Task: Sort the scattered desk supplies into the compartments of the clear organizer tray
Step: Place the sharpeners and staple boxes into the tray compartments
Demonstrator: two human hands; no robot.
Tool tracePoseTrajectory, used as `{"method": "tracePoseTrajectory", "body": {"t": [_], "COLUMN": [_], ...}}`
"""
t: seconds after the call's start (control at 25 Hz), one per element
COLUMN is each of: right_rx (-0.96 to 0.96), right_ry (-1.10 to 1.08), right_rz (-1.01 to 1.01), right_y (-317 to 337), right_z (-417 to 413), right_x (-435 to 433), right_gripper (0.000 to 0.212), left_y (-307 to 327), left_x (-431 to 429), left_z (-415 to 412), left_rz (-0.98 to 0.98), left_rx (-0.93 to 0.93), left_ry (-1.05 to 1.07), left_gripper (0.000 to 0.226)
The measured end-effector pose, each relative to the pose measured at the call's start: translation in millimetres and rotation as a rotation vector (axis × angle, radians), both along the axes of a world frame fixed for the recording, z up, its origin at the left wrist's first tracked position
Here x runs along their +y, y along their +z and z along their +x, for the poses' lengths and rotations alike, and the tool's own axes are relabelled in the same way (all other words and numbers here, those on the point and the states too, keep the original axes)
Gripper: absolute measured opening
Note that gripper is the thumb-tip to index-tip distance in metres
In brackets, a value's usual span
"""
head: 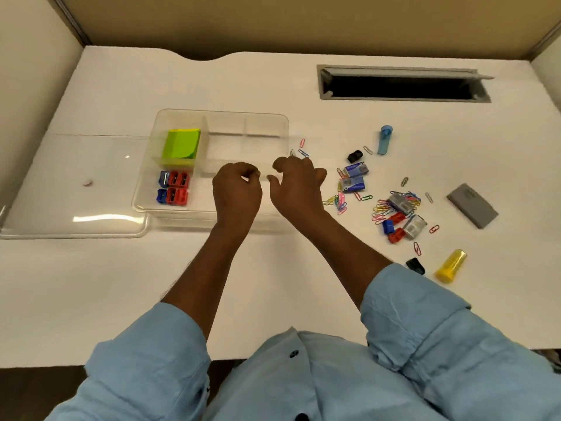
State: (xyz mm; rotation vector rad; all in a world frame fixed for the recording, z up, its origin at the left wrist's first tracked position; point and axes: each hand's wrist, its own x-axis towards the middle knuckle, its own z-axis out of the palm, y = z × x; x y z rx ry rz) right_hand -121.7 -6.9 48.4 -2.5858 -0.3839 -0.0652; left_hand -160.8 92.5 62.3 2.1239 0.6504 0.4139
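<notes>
Left hand [236,189] and right hand [296,183] hover over the near-right part of the organizer tray [142,196] — fingers curled, grip contents cannot be determined. Pencil sharpeners [173,188] occupy the near-left compartment; paper clips [381,208] lie scattered on the counter [273,268], right of the tray.

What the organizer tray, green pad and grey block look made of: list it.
Organizer tray: clear glossy plastic, likely; the desk shows through it. Green pad: matte paper, seemingly stacked sheets. Grey block: matte, perhaps rubber or plastic; cannot tell.
</notes>
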Motion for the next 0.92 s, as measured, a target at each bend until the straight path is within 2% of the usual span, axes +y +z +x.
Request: {"method": "tracePoseTrajectory", "body": {"t": [0.12,0.24,0.44,0.6,0.8,0.92], "right_rx": [0.031,0.122,0.376,0.533,0.558,0.574], "right_ry": [-0.118,-0.234,-0.353,-0.272,-0.11,-0.066], "right_rz": [-0.022,-0.031,-0.108,-0.146,-0.208,-0.243], "right_y": [0.9,1.6,0.8,-2.6,-13.0,-18.6], "right_z": [8.6,16.3,18.9,19.9,21.3,22.7], "right_x": [-54.4,-121.7,-211.9,-232.3,-240.8,-240.3], "right_gripper": [0.024,0.02,0.033,0.051,0.06,0.066], "left_y": [-1.1,-8.1,-33.5,-50.7,-57.9,-60.7], "left_x": [-44.1,-87.1,-125.9,-135.0,-144.4,-150.3], "left_z": [6.7,11.9,15.9,14.7,16.7,16.7], "left_rz": [-0.026,-0.06,0.084,0.243,0.235,0.223], "left_rx": [0.022,0.125,0.389,0.536,0.621,0.616], "left_ry": [-0.095,-0.244,-0.444,-0.395,-0.387,-0.379], "left_gripper": [0.015,0.019,0.039,0.044,0.062,0.064]}}
